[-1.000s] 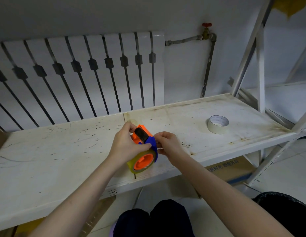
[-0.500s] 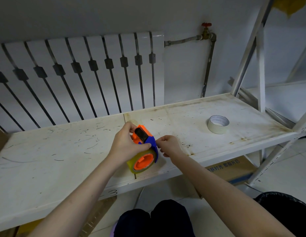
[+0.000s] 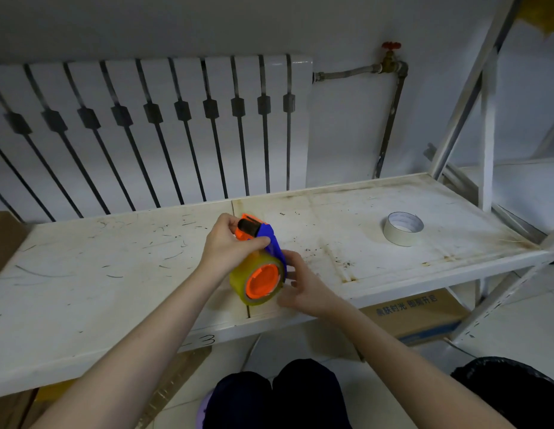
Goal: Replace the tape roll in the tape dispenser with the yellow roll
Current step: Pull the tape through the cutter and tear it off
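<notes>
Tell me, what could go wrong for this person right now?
The orange and blue tape dispenser is held above the front edge of the white shelf; if the left hand loosens, it could drop to the floor. The right hand is open beside the yellow tape roll, whose sticky tape might catch its fingers.

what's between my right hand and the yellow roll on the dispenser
Nothing visible. The right hand is open right beside the yellow roll, already seated on the tape dispenser, which the left hand grips near its top.
</notes>
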The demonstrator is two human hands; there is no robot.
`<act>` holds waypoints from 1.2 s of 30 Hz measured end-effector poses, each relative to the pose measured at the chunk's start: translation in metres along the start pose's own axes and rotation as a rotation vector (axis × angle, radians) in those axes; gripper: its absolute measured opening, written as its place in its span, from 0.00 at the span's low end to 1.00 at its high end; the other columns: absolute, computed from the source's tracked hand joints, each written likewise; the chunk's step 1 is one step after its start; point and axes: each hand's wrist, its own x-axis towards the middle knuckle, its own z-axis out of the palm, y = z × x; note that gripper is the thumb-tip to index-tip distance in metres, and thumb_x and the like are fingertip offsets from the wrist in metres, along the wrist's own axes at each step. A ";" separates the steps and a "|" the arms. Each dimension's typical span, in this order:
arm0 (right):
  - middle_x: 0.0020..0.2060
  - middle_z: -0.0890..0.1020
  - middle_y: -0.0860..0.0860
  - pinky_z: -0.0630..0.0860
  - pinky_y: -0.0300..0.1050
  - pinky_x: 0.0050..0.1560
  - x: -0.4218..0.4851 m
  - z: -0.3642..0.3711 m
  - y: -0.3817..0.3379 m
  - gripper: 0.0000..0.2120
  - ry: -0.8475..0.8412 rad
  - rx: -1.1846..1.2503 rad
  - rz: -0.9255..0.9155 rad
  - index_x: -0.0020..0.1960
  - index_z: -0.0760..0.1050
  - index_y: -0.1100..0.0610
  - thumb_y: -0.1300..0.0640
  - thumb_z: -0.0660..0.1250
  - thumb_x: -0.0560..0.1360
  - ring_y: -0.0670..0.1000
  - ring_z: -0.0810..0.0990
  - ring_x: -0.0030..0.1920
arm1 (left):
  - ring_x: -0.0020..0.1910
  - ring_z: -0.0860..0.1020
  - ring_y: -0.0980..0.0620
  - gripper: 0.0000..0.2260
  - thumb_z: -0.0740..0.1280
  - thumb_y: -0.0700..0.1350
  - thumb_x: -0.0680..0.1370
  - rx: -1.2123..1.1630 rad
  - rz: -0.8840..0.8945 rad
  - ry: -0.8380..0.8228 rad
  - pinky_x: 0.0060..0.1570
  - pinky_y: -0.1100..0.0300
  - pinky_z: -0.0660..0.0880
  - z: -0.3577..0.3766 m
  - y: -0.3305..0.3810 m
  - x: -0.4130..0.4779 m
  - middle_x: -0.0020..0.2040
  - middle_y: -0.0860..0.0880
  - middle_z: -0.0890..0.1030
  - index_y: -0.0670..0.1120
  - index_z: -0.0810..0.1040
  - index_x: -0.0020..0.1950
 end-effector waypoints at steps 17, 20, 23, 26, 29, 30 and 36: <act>0.68 0.65 0.46 0.73 0.49 0.65 0.018 0.035 -0.001 0.55 0.358 -0.222 -0.048 0.74 0.50 0.45 0.42 0.79 0.56 0.47 0.67 0.67 | 0.41 0.81 0.46 0.17 0.76 0.49 0.66 -0.499 -0.462 0.040 0.39 0.55 0.79 0.000 -0.018 0.035 0.47 0.41 0.81 0.41 0.75 0.46; 0.68 0.66 0.47 0.72 0.46 0.62 0.018 0.012 -0.002 0.55 0.464 -0.275 -0.029 0.73 0.52 0.46 0.42 0.79 0.55 0.48 0.67 0.66 | 0.49 0.80 0.45 0.25 0.75 0.53 0.66 -0.588 -0.437 -0.109 0.50 0.52 0.78 0.008 -0.022 0.034 0.53 0.41 0.80 0.38 0.76 0.56; 0.67 0.68 0.50 0.70 0.47 0.59 0.025 -0.015 0.001 0.52 0.592 -0.373 0.048 0.74 0.54 0.51 0.42 0.78 0.57 0.52 0.67 0.66 | 0.58 0.74 0.46 0.28 0.71 0.57 0.68 -0.406 -0.409 -0.125 0.56 0.53 0.72 0.018 -0.027 0.030 0.59 0.45 0.74 0.42 0.71 0.62; 0.66 0.70 0.51 0.73 0.51 0.58 0.031 -0.031 0.007 0.48 0.708 -0.486 0.161 0.72 0.57 0.51 0.39 0.74 0.59 0.54 0.67 0.66 | 0.53 0.76 0.48 0.19 0.70 0.50 0.72 -0.238 -0.352 -0.179 0.50 0.56 0.74 0.026 -0.032 0.022 0.57 0.45 0.77 0.44 0.73 0.58; 0.64 0.70 0.54 0.73 0.51 0.57 0.034 -0.036 0.012 0.48 0.767 -0.569 0.230 0.71 0.58 0.55 0.38 0.74 0.59 0.56 0.68 0.64 | 0.50 0.77 0.48 0.08 0.69 0.44 0.73 -0.100 -0.231 -0.199 0.48 0.58 0.74 0.031 -0.033 0.018 0.49 0.47 0.78 0.45 0.78 0.52; 0.64 0.71 0.54 0.73 0.51 0.57 0.036 -0.036 0.013 0.49 0.792 -0.591 0.240 0.71 0.58 0.56 0.37 0.74 0.59 0.57 0.69 0.64 | 0.50 0.77 0.48 0.08 0.69 0.44 0.73 -0.074 -0.196 -0.190 0.51 0.55 0.75 0.031 -0.031 0.016 0.48 0.48 0.79 0.45 0.79 0.51; 0.61 0.72 0.57 0.72 0.51 0.55 0.047 -0.037 0.014 0.49 0.825 -0.675 0.262 0.70 0.60 0.60 0.37 0.74 0.58 0.58 0.70 0.61 | 0.45 0.77 0.50 0.08 0.67 0.39 0.73 -0.016 -0.091 -0.152 0.54 0.54 0.75 0.026 -0.029 0.014 0.42 0.49 0.78 0.44 0.80 0.51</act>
